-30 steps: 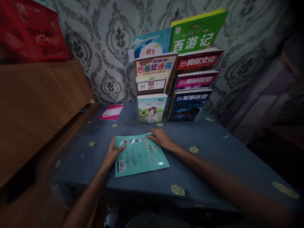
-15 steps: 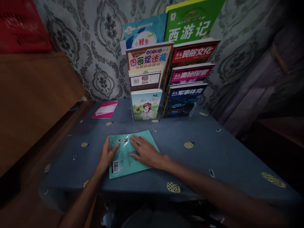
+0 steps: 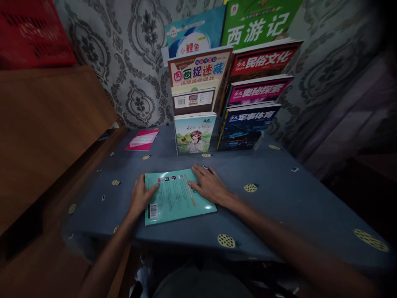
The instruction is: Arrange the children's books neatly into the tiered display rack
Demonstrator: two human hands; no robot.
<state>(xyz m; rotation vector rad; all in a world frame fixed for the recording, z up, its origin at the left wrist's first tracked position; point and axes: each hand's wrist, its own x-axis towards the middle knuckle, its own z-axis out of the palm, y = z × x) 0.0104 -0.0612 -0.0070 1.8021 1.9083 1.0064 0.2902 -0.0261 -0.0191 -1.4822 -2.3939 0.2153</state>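
A thin teal book (image 3: 172, 203) lies on the table with its printed back cover up, a barcode near its lower left corner. At its left edge, my left hand (image 3: 142, 196) grips it, thumb over the cover and the other fingers at the side, partly hidden. My right hand (image 3: 211, 184) rests flat across the upper right part of the cover, its fingers stretched out past the far edge and its thumb on the print.
Behind the book stand two tiered stacks of books, with a girl-cover book (image 3: 195, 136) and a dark blue book (image 3: 246, 128) in front. A pink booklet (image 3: 142, 140) lies at the back left of the blue tablecloth (image 3: 266, 215). A wooden panel (image 3: 46, 124) rises at left.
My right hand has slid rightward across the cover to its right side, uncovering more print and small pictures. The book now lies straighter. My left hand stays at the left edge.
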